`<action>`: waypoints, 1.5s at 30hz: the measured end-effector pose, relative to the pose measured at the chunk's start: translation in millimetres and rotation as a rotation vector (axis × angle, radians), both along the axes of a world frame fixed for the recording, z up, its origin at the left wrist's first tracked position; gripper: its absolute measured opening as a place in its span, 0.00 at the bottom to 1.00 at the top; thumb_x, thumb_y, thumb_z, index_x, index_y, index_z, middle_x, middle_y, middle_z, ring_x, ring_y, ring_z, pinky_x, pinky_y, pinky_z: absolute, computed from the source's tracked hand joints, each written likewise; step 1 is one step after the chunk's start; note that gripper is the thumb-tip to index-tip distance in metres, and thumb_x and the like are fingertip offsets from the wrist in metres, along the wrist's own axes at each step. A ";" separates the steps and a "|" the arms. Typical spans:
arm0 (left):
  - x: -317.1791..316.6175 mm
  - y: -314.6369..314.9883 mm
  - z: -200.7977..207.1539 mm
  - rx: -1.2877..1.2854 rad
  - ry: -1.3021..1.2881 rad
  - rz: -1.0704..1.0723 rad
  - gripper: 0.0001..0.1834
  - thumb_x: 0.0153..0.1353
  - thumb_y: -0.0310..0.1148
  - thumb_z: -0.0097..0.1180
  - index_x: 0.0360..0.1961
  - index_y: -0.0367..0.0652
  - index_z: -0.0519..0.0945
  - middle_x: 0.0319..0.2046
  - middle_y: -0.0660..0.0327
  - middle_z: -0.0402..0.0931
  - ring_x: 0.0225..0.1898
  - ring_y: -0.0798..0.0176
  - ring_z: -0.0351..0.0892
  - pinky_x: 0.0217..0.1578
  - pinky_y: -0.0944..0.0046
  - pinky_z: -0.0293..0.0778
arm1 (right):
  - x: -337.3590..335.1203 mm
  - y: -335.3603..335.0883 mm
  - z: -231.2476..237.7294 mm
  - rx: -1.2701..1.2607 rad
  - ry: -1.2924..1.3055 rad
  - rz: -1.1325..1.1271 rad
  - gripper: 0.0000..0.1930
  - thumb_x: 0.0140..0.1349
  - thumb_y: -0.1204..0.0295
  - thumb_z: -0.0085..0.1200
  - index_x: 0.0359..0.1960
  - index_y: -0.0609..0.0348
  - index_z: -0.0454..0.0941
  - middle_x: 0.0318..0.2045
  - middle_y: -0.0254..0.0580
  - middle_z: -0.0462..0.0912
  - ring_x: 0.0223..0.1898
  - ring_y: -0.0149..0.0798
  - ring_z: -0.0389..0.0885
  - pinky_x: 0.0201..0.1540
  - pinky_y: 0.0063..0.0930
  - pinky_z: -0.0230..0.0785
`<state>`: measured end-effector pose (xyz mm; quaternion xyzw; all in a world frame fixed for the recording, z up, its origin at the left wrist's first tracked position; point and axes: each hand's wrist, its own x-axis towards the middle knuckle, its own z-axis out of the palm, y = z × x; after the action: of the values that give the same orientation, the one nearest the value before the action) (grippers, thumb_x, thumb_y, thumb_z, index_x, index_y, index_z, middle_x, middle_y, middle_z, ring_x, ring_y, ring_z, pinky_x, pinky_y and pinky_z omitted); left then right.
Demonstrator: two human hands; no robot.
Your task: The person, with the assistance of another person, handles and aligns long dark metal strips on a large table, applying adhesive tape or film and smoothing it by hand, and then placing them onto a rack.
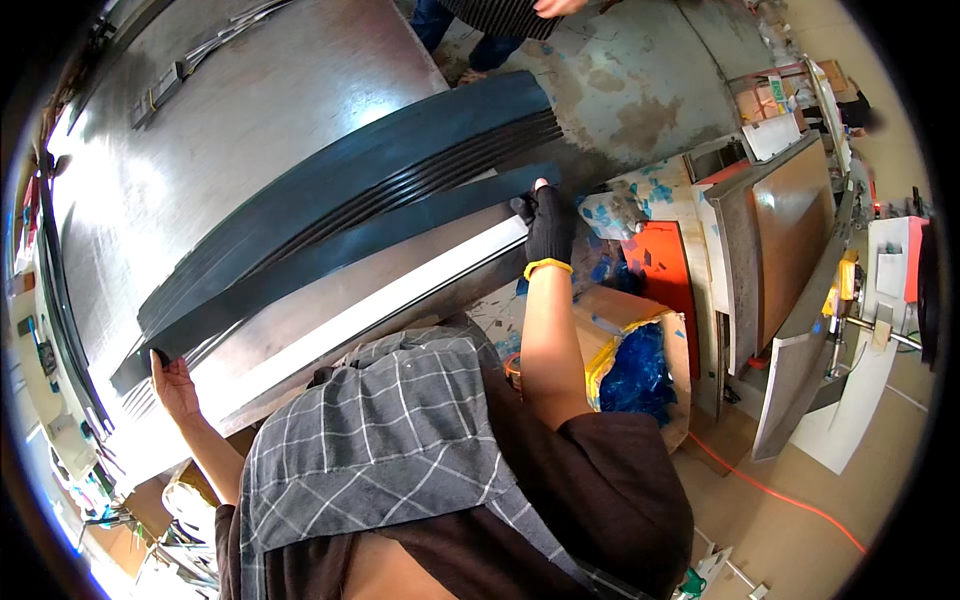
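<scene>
A long dark blue-black strip (pixel 360 237), which looks like sheet metal, stretches between my two hands above the near side of the table. My left hand (pixel 175 388), bare, pinches its left end with the thumb on top. On the right, my right hand (pixel 549 228) wears a black glove with a bare thumb tip and a yellow cuff; it grips the strip's other end. Just beyond lies a stack of similar dark strips (pixel 350 160), their edges layered. A pale, bright strip (pixel 385 300) runs along the table's near edge, closer to my body.
The metal table (pixel 290 110) bears thin metal pieces (pixel 160 95) at the far left. A carton with blue film (pixel 640 370) stands right of me, near an orange panel (pixel 665 270) and leaning boards (pixel 790 250). Another person's hand (pixel 558 8) shows beyond the table. An orange cable (pixel 775 490) crosses the floor.
</scene>
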<state>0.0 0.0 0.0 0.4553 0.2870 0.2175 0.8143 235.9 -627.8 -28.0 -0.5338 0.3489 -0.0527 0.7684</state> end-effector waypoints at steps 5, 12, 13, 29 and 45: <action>18.1 -20.3 -4.3 -0.045 0.011 -0.021 0.09 0.68 0.31 0.53 0.41 0.39 0.82 0.36 0.55 0.84 0.34 0.65 0.85 0.36 0.67 0.85 | 22.3 -22.0 -3.2 -0.076 -0.003 -0.033 0.04 0.60 0.75 0.57 0.32 0.62 0.75 0.23 0.35 0.74 0.21 0.30 0.74 0.23 0.17 0.69; 42.2 -25.9 -11.7 -0.020 -0.060 0.069 0.08 0.67 0.29 0.54 0.40 0.37 0.82 0.37 0.53 0.83 0.36 0.62 0.84 0.37 0.65 0.85 | 69.6 -56.8 -6.5 0.161 -0.093 0.168 0.05 0.63 0.71 0.54 0.34 0.59 0.76 0.25 0.38 0.79 0.21 0.29 0.76 0.26 0.21 0.74; 46.7 -29.8 -11.3 -0.020 -0.068 0.084 0.08 0.67 0.29 0.54 0.40 0.37 0.82 0.38 0.52 0.83 0.36 0.62 0.84 0.37 0.65 0.84 | 78.8 -56.5 2.1 0.188 -0.066 0.219 0.05 0.63 0.71 0.55 0.34 0.59 0.76 0.25 0.38 0.79 0.21 0.29 0.76 0.26 0.21 0.74; 65.0 -95.5 12.5 -0.015 -0.113 0.125 0.07 0.67 0.30 0.54 0.38 0.39 0.82 0.36 0.55 0.84 0.35 0.64 0.84 0.38 0.63 0.83 | 160.6 -97.6 -11.2 -1.216 -0.022 0.649 0.16 0.50 0.59 0.55 0.26 0.62 0.83 0.26 0.55 0.82 0.31 0.54 0.82 0.35 0.41 0.72; 48.0 -58.8 -1.4 0.097 0.054 0.112 0.13 0.67 0.33 0.54 0.48 0.37 0.79 0.40 0.57 0.81 0.35 0.65 0.82 0.36 0.63 0.81 | 176.8 -107.8 -31.4 -0.824 -0.111 0.809 0.14 0.52 0.69 0.61 0.39 0.64 0.83 0.36 0.47 0.86 0.39 0.39 0.83 0.46 0.32 0.73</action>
<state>48.0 -58.8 -1.4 0.4834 0.3231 0.2639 0.7696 412.7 -735.6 -59.4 -0.8763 0.0271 0.0860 0.4732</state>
